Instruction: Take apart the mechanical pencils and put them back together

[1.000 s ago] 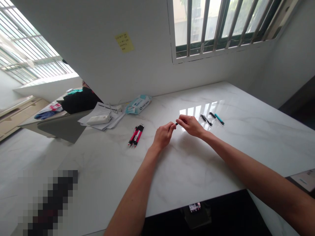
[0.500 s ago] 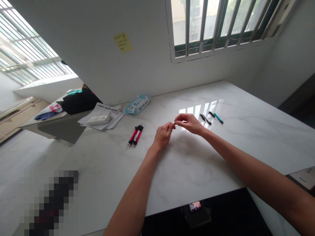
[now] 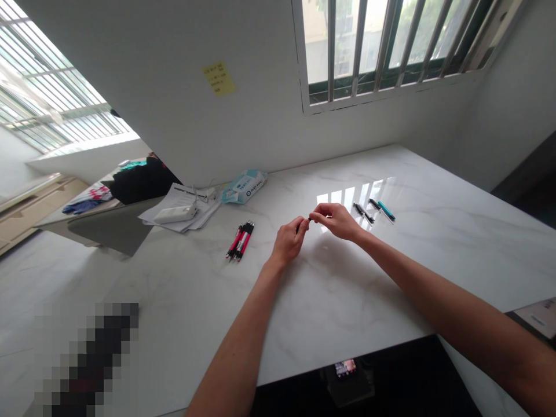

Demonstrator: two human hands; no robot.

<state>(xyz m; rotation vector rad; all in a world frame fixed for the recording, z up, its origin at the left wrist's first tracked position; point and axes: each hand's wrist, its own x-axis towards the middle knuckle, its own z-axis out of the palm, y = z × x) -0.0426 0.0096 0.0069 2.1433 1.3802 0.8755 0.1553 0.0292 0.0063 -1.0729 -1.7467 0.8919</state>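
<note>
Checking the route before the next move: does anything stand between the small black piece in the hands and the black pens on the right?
Only the right hand does. It pinches the black piece, with the left hand at the piece's other side, and lies directly between the piece and the black pens. Nothing else visible stands in the way.

we have a white marble table [image 3: 456, 260] under a barred window [image 3: 391, 52], with a yellow sticky note [image 3: 219, 78] on the wall beside it. toward the wall lie loose papers [image 3: 205, 209], a white oblong device [image 3: 174, 215] on top of them, and a blue-and-white wet wipes packet [image 3: 244, 187] just beside them. past the table's far corner we see a heap of black cloth [image 3: 139, 180]. a phone [image 3: 345, 368] lights up below the near edge.
</note>
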